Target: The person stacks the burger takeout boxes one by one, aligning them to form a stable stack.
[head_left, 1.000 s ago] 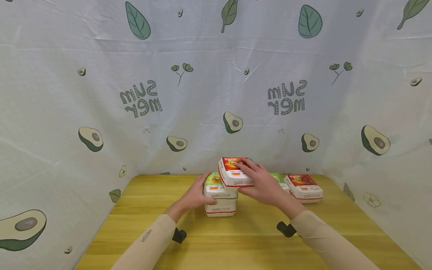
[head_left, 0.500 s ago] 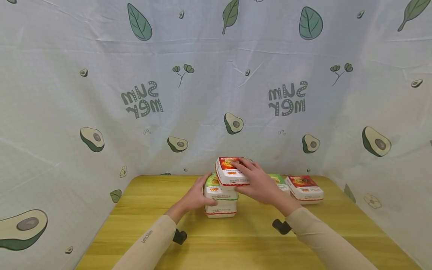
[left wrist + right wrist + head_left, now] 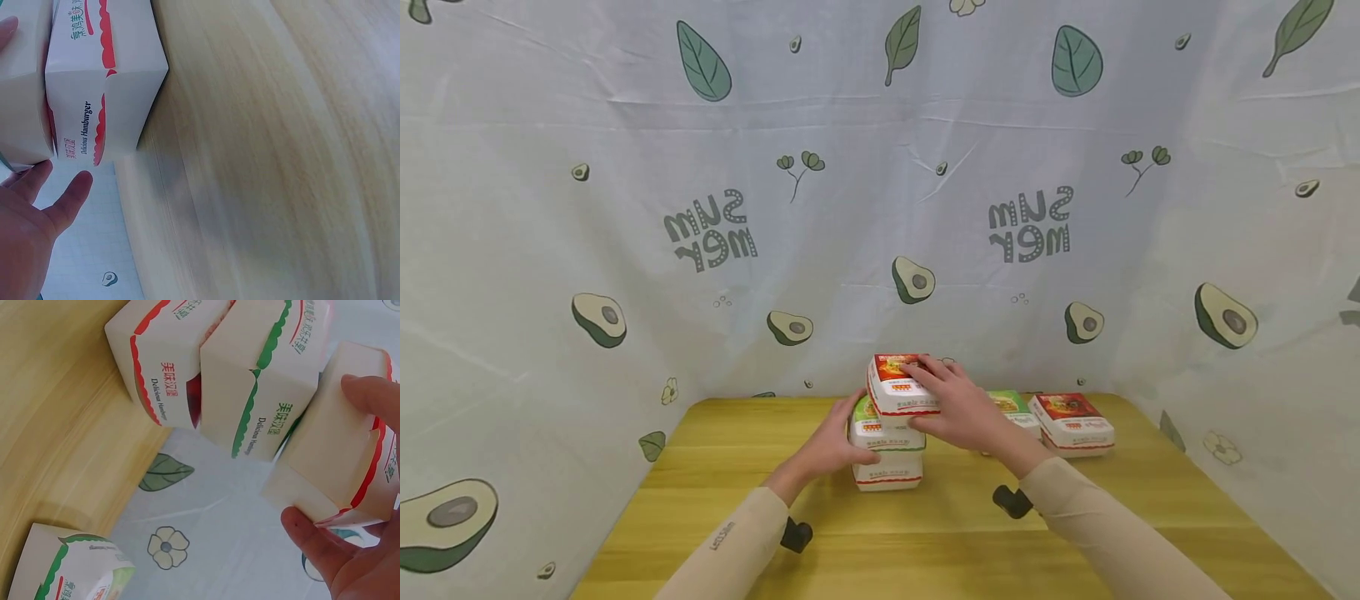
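Two hamburger boxes stand stacked near the back of the table: a red-trimmed one (image 3: 125,47) at the bottom and a green-topped one (image 3: 867,435) on it. My left hand (image 3: 830,442) grips the green-topped box from its left side, thumb at the front, other fingers round the back. Over the stack, my right hand (image 3: 958,412) holds a red-topped hamburger box (image 3: 337,434), with fingers across its top and the thumb low on its front. This box tilts slightly, its underside close to the green-topped box's lid in the right wrist view.
To the right of the stack are another green-topped box (image 3: 1011,404), partly behind my right arm, and a red-topped box (image 3: 1072,427) next to it. A printed cloth (image 3: 850,167) hangs behind the wooden table (image 3: 880,558).
My right hand has carried the red-topped box leftward, further over the stack. The left hand keeps its place on the green-topped box. The head view has shifted slightly.
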`<action>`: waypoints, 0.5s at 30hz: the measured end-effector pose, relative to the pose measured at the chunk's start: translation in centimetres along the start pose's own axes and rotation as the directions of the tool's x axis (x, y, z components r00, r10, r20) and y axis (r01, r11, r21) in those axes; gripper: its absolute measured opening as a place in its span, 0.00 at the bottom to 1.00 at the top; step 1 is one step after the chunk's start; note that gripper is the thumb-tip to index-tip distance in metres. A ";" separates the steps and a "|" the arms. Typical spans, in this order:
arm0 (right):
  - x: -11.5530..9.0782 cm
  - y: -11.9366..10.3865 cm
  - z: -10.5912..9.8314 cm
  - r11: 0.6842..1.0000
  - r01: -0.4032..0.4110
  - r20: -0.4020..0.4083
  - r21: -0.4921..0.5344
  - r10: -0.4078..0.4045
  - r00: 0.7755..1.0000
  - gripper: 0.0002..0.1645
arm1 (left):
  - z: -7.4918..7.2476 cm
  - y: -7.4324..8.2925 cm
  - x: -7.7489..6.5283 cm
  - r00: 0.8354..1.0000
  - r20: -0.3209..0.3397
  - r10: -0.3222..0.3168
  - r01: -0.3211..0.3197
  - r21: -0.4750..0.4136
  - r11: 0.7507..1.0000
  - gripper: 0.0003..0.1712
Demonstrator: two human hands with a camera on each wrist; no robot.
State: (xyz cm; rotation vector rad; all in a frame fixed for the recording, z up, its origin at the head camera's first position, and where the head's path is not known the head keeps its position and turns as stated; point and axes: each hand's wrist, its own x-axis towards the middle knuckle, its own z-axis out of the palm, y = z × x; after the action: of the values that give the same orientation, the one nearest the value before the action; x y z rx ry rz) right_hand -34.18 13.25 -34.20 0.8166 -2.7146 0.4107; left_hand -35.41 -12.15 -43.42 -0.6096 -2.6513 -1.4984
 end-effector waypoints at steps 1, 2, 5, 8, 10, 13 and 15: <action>0.1 0.0 0.0 1.000 0.001 0.000 -0.003 -0.001 1.000 0.52 | 0.0 0.1 0.0 1.000 0.000 0.000 0.000 0.000 1.000 0.66; 0.2 -0.1 -0.1 1.000 0.006 -0.001 -0.008 -0.006 1.000 0.52 | -0.1 0.1 0.0 1.000 0.000 -0.001 0.001 0.000 1.000 0.66; 0.5 -0.2 -0.1 0.999 0.022 -0.003 -0.023 -0.022 1.000 0.53 | -0.1 0.1 0.1 1.000 -0.002 0.004 -0.004 0.003 1.000 0.65; 0.7 -0.4 0.0 0.999 0.027 -0.002 -0.028 -0.027 1.000 0.53 | -0.1 0.1 0.2 1.000 -0.003 0.013 -0.013 -0.002 1.000 0.64; 0.8 -0.5 0.1 0.999 0.018 -0.001 -0.031 -0.018 1.000 0.52 | 0.0 0.0 0.2 1.000 -0.001 0.015 -0.015 -0.007 1.000 0.64; 0.9 -0.7 0.1 0.999 0.011 0.002 -0.030 -0.011 1.000 0.51 | 0.1 0.0 0.2 1.000 0.000 0.006 -0.006 -0.017 1.000 0.64; 1.0 -0.8 0.1 0.999 0.009 0.004 -0.032 -0.009 1.000 0.51 | 0.1 0.0 0.1 1.000 -0.005 -0.001 0.001 -0.017 1.000 0.65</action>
State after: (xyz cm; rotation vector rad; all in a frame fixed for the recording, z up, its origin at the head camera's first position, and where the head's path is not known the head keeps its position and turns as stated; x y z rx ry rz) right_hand -34.57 12.08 -33.84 0.8221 -2.7129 0.3624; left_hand -35.49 -12.06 -43.44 -0.6049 -2.6376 -1.5227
